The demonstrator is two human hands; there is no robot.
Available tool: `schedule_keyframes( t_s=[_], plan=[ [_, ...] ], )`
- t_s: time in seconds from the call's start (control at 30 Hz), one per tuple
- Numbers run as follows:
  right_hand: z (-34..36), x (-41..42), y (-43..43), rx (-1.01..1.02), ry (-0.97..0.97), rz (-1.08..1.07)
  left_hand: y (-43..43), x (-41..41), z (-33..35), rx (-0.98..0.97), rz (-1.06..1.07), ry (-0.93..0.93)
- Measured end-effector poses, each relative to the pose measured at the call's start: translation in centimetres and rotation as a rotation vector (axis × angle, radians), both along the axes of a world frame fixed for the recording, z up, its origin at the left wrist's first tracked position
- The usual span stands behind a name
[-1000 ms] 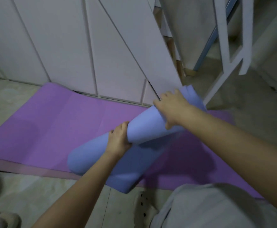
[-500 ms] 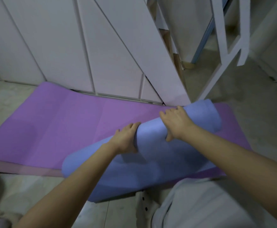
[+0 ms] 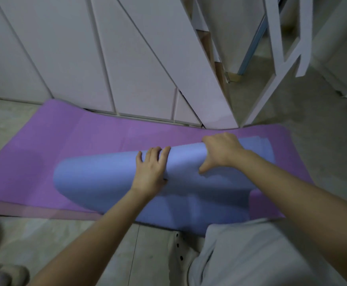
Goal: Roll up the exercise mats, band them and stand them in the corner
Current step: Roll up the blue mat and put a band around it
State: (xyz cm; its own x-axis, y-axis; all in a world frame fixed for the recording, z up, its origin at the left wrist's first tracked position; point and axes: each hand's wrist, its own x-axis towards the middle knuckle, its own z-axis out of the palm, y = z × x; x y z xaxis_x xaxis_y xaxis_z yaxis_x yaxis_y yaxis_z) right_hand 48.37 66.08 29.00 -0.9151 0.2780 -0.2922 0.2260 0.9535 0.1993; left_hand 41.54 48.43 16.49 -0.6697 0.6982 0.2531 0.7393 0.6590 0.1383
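Hands held the part-rolled blue foam mat (image 3: 106, 178).
Left hand (image 3: 151, 172) pressed flat and right hand (image 3: 222, 151) gripped, probably keeping the coil tight over the flat purple foam mat (image 3: 65, 137).

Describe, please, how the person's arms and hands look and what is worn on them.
Both the left hand and the right hand are bare: no gloves, rings or watch show. The forearms are uncovered to the picture's edge, so no sleeves are visible. A light grey garment covers the leg below.
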Motion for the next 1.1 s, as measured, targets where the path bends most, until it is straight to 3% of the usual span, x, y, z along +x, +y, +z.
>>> schedule_keyframes(
  t_s=[0.17,0.23,0.37,0.47,0.6,0.67,0.8,1.1],
  plan=[
    [-0.4,0.0,-0.6,-0.22,0.049,-0.058,-0.7,-3.7,3.3,-0.16,-0.078,-0.123],
    [-1.4,0.2,-1.7,-0.098,0.106,0.061,-1.1,-5.1,4.3,-0.244,-0.081,-0.226],
    [-3.9,1.0,-4.7,0.194,0.008,0.277,-1.5,-6.3,5.1,-0.398,-0.127,-0.413],
    [-5.1,0.5,-5.6,0.187,0.031,0.289,-1.6,-6.3,4.8,-0.465,-0.146,-0.5],
    [-5.5,-0.6,-5.9,0.08,0.031,0.243,-2.8,-6.0,3.7,-0.406,-0.147,-0.628],
    [-5.5,-1.2,-6.0,0.038,0.016,0.21,-3.9,-5.3,3.2,-0.35,-0.126,-0.569],
    [-5.7,-2.2,-5.9,-0.021,-0.048,0.112,-6.4,-0.4,-0.1,-0.281,-0.082,-0.088],
    [-5.0,-4.6,-7.8,-0.18,-0.167,0.168,-8.4,2.4,-4.1,-0.259,0.044,-0.107]
  ],
)
